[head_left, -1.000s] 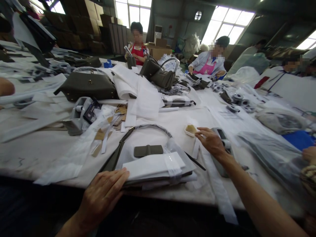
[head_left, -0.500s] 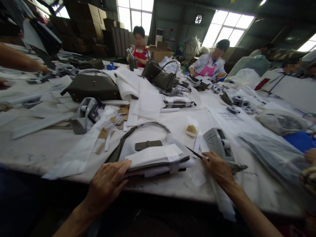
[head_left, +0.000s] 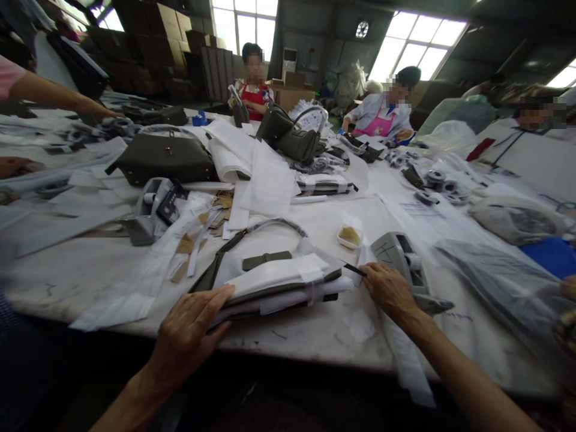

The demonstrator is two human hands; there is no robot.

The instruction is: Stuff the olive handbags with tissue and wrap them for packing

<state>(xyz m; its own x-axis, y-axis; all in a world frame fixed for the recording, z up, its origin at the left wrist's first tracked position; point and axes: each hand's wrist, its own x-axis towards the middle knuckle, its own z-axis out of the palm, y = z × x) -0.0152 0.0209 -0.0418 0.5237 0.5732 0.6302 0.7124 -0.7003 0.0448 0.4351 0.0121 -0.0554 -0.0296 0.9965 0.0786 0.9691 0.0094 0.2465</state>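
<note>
An olive-grey handbag lies on the table before me, with white wrapping over its top and tape around its right end. Its handle, partly covered in clear film, arches behind. My left hand grips the bag's near left end, fingers on top and thumb low at the front. To the right of the bag, my right hand pinches a thin, dark, pointed tool whose exact kind I cannot make out. Just beyond that hand stands a grey tape dispenser.
A small white dish with something yellowish sits behind the tool. Another tape dispenser and a larger olive bag stand at the left. Co-workers, one in a red apron, work across the table. A co-worker's arm reaches in at left.
My right hand and the dark tool have moved slightly up and left. The bag's right end sits a little higher, with its layers spread more apart. My left hand keeps its grip.
</note>
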